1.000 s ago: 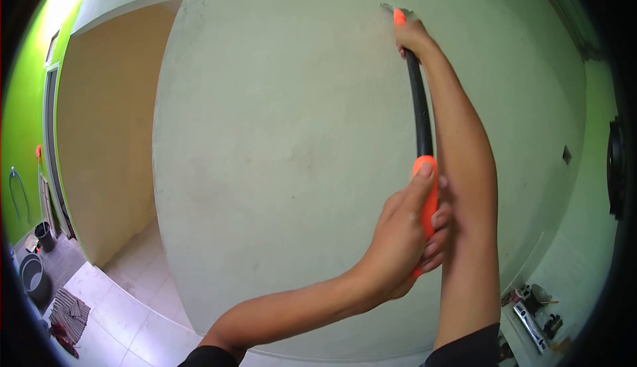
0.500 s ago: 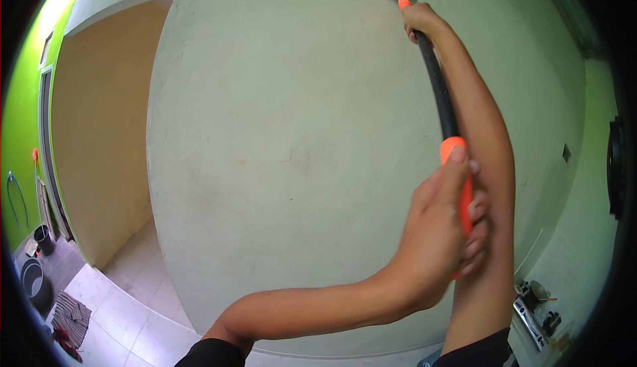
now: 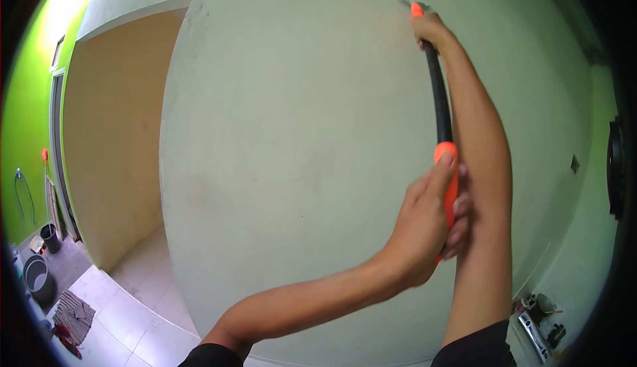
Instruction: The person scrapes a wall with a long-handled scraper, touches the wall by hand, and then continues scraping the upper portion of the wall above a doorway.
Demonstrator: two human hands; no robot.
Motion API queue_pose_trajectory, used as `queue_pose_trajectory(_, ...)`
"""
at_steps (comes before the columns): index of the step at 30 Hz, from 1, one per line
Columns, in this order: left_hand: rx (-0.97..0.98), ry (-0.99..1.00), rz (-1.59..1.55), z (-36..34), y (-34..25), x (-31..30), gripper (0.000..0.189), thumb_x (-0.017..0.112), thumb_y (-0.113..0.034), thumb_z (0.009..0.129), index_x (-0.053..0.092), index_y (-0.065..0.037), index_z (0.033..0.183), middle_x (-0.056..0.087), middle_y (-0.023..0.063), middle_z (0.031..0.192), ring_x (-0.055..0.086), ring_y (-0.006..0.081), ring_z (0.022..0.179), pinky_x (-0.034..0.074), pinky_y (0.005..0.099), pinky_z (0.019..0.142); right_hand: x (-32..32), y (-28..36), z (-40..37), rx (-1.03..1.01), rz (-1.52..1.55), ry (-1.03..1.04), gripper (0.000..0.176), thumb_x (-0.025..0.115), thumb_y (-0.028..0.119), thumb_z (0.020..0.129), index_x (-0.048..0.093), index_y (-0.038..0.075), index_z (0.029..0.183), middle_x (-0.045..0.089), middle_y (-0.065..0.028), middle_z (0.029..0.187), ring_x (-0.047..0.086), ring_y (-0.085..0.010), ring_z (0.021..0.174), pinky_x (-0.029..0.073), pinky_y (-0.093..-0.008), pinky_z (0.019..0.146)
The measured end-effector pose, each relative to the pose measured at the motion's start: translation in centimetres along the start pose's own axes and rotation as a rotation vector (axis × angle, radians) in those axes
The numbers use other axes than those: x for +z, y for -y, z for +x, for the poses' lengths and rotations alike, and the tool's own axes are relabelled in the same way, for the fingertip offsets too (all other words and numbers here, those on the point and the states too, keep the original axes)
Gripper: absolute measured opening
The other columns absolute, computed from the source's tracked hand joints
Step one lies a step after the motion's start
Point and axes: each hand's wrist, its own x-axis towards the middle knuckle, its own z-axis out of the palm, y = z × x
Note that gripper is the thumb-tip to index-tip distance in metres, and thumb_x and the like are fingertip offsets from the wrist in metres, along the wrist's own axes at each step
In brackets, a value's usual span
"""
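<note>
A long-handled tool [image 3: 438, 95] with a black shaft, orange ends and a thin grey head runs up in front of a pale green wall [image 3: 285, 122]. My left hand [image 3: 428, 211] is wrapped round its lower orange grip, thumb lying along the top. Higher up, my right hand [image 3: 432, 30] grips the shaft just below the orange collar, with that arm stretched upward. The tool's head overlaps the upper wall in this view, and its working edge is too small and blurred to make out.
At left is a doorway recess [image 3: 113, 135], with a striped mat [image 3: 74, 317], a grey tub [image 3: 36, 273] and a dark bucket [image 3: 50, 238] on the floor. A stove [image 3: 533, 334] stands low at right, and a wall socket [image 3: 574, 164] is above it.
The tool's head and my right hand have shifted slightly right and down in view. My left hand has moved left and slightly up, leaving the shaft more upright. The background has shifted right.
</note>
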Motion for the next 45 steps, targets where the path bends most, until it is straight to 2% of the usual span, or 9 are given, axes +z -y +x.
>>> queue_pose_trajectory(3,0.024,-0.004,0.015,0.8,-0.6,0.4,0.048,0.042,-0.054,0.106,0.046,-0.007,0.116,0.038,-0.0026,0.07,0.028,0.0067,0.045,0.023,0.0232,0.039,-1.0,-0.6,2.7,0.032,0.054,0.065,0.016,0.048,0.007,0.084,0.056,-0.007,0.085,0.057,-0.0119,0.056,0.058,-0.0228,0.044,0.048,-0.0385,0.043)
queue_pose_trajectory(6,-0.015,-0.088,0.108,0.1,0.9,-2.6,0.046,0.042,-0.053,0.106,0.047,-0.008,0.114,0.038,-0.0026,0.07,0.028,0.0064,0.045,0.022,0.0231,0.039,1.1,-1.7,0.1,0.046,-0.013,-0.053,0.019,0.043,0.008,0.089,0.055,-0.006,0.082,0.055,-0.0083,0.057,0.054,-0.0191,0.043,0.044,-0.0353,0.04)
queue_pose_trajectory(10,-0.047,-0.161,0.196,-2.5,3.6,-5.7,0.043,0.04,-0.052,0.107,0.049,-0.01,0.113,0.037,-0.0032,0.066,0.026,0.0058,0.042,0.021,0.0227,0.038,3.0,-3.7,-5.3,0.044,0.048,-0.146,0.029,0.047,0.012,0.093,0.051,-0.001,0.119,0.06,-0.0091,0.065,0.058,-0.0179,0.046,0.052,-0.0361,0.041)
queue_pose_trajectory(15,-0.103,-0.165,0.127,-6.4,5.9,-5.4,0.042,0.036,-0.052,0.107,0.048,-0.012,0.108,0.036,-0.0039,0.063,0.025,0.0055,0.038,0.021,0.0227,0.034,2.8,-4.6,-10.2,0.176,0.32,-0.047,0.033,0.047,0.016,0.097,0.051,0.001,0.126,0.062,-0.0104,0.074,0.053,-0.0132,0.049,0.046,-0.0285,0.042)
queue_pose_trajectory(21,-0.128,-0.127,0.023,-8.1,5.8,-2.4,0.043,0.037,-0.053,0.107,0.046,-0.011,0.108,0.036,-0.0026,0.064,0.026,0.0061,0.037,0.023,0.0225,0.031,1.6,-5.3,-11.0,0.228,0.288,-0.05,0.026,0.051,0.019,0.096,0.057,0.0,0.113,0.06,-0.009,0.071,0.051,-0.0119,0.048,0.045,-0.0295,0.042)
queue_pose_trajectory(27,-0.173,-0.089,-0.044,-7.6,4.0,0.8,0.043,0.037,-0.053,0.107,0.044,-0.01,0.108,0.037,-0.0017,0.065,0.028,0.008,0.038,0.025,0.0241,0.031,0.8,-5.8,-7.7,0.177,0.005,-0.09,0.03,0.053,0.021,0.096,0.058,-0.003,0.078,0.056,-0.0072,0.059,0.049,-0.0143,0.042,0.044,-0.0319,0.04)
queue_pose_trajectory(37,-0.146,0.002,-0.012,-4.8,4.0,0.8,0.046,0.035,-0.055,0.107,0.044,-0.009,0.108,0.04,-0.0007,0.07,0.033,0.009,0.042,0.027,0.0247,0.034,-0.9,-5.0,-5.4,0.165,-0.002,-0.113,0.029,0.054,0.02,0.096,0.055,0.0,0.074,0.054,-0.008,0.058,0.049,-0.0134,0.042,0.041,-0.031,0.038)
queue_pose_trajectory(41,-0.112,0.016,-0.056,-3.0,3.3,2.4,0.049,0.035,-0.056,0.107,0.043,-0.009,0.111,0.039,-0.0011,0.07,0.033,0.0087,0.042,0.027,0.0249,0.035,-2.4,-5.4,-1.3,0.193,0.092,-0.032,0.036,0.058,0.027,0.097,0.052,0.003,0.07,0.054,-0.006,0.058,0.047,-0.0114,0.043,0.04,-0.0287,0.038)
queue_pose_trajectory(45,-0.114,0.022,-0.064,-3.1,4.2,1.7,0.047,0.035,-0.056,0.107,0.043,-0.01,0.11,0.039,-0.0008,0.07,0.033,0.0087,0.043,0.026,0.0253,0.035,-2.4,-4.7,-3.1,0.166,0.061,-0.024,0.035,0.058,0.027,0.097,0.049,0.004,0.072,0.053,-0.0046,0.059,0.046,-0.01,0.043,0.04,-0.0269,0.038)
